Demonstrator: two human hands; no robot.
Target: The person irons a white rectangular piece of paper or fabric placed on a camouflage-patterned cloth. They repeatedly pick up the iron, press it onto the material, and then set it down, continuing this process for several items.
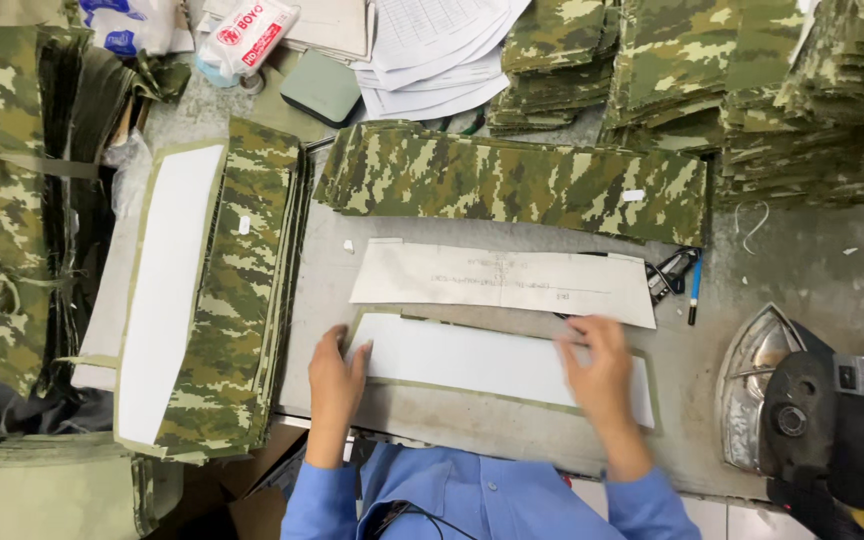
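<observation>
My left hand (337,372) and right hand (597,368), both spread flat, press the white interlining strip (472,358); next, align edges squarely before the iron (764,385) at its right.

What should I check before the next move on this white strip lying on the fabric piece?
1. Left hand flat on the white strip's left end: ok.
2. Right hand flat on the strip toward its right end: ok.
3. Olive fabric piece showing as a border around the strip: ok.
4. Paper pattern lying apart, above the strip: ok.
5. Iron standing off to the right, away from both hands: ok.
6. Iron hot or cold: cannot tell.
</observation>
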